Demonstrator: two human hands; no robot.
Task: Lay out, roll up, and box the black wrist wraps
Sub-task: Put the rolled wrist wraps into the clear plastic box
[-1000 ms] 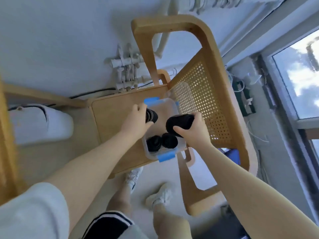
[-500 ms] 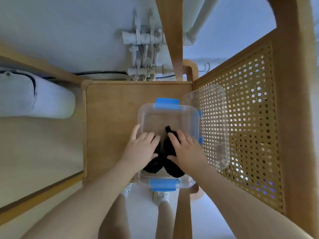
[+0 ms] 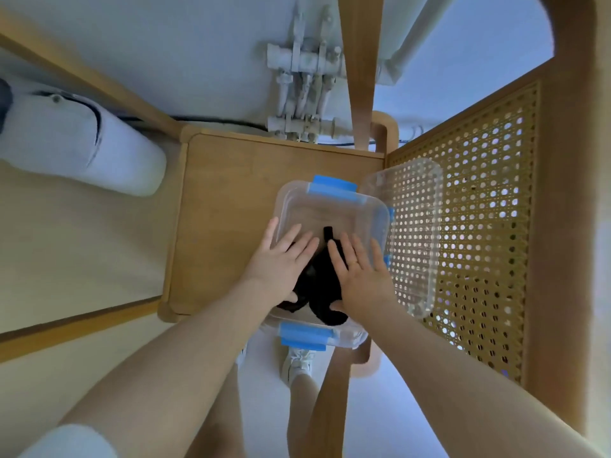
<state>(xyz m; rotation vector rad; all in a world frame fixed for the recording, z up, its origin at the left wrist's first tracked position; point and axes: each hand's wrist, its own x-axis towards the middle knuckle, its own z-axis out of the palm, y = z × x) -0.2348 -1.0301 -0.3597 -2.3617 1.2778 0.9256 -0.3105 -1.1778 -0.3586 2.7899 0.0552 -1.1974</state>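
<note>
A clear plastic box (image 3: 377, 206) with blue clips stands on the wooden chair seat (image 3: 228, 206). Rolled black wrist wraps (image 3: 322, 279) lie packed in its near half, with one strap end sticking up toward the far side. My left hand (image 3: 281, 259) lies flat on the left rolls with straight fingers. My right hand (image 3: 358, 269) presses flat on the right rolls the same way. Both palms hide most of the wraps.
The box's clear lid (image 3: 416, 233) leans against the cane chair back (image 3: 479, 226) on the right. A white bag (image 3: 76, 143) lies on the floor to the left. White pipes (image 3: 301, 90) run along the wall behind the chair. My shoes (image 3: 297, 361) show below the seat.
A second ago each hand held a roll above the box. Both rolls went into the box, and the hands have since flattened out, fingers spreading on top of the wraps.
</note>
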